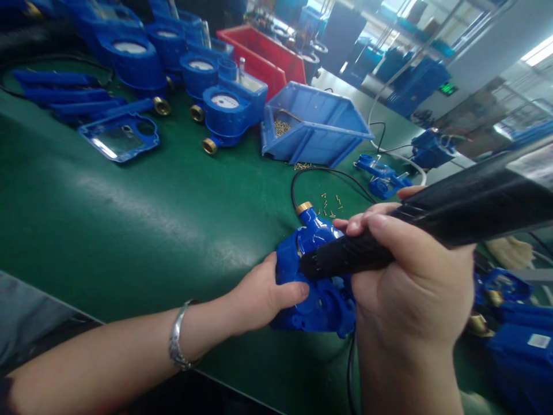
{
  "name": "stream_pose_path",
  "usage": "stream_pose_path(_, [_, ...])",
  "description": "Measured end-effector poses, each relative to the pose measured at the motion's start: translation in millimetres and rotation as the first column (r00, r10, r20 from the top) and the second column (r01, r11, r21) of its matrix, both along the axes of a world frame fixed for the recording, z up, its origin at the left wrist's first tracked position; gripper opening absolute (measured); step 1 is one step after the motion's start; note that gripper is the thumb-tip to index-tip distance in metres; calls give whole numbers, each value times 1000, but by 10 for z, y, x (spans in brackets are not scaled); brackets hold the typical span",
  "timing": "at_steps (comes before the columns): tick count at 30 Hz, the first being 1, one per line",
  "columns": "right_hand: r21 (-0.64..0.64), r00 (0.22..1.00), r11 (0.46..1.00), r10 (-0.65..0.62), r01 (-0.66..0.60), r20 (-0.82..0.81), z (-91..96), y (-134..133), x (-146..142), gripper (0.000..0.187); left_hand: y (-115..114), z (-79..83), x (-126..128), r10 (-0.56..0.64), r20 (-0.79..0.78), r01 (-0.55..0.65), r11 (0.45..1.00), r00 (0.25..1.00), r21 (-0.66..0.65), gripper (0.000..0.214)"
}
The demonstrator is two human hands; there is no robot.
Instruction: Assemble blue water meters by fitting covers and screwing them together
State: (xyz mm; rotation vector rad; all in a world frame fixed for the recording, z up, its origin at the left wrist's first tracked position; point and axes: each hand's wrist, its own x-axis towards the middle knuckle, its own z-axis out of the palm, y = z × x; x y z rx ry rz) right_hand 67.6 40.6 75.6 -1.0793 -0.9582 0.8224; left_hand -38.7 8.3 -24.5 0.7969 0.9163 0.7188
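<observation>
A blue water meter body [317,308] with a brass threaded end lies on the green table near its front edge. My left hand [263,291] grips its left side, thumb over the top. In my right hand [415,271] is a black electric screwdriver [458,202], fingers wrapped round it. The tool slants down to the left, and its dark nose lies over the meter; the bit and its contact point are hidden. Small brass screws [326,204] are scattered on the table just beyond the meter.
A light blue bin [319,129] holding brass screws stands behind, beside a red bin [263,55]. Several blue water meters [224,115] and a blue cover frame [121,135] sit at the left. A black cable [319,168] loops behind the work. More blue parts [518,340] lie at the right.
</observation>
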Motion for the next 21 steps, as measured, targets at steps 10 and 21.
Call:
stream_pose_path(10, [36,999,999,-12,11,40,-44,13,23,29,4,9,-1,-14,9,14,1000,1000,27,69])
stream_pose_path(21, [26,997,997,71,-71,9,173,14,95,30,-41,105,3,-29,118,37,997,993,-68,64])
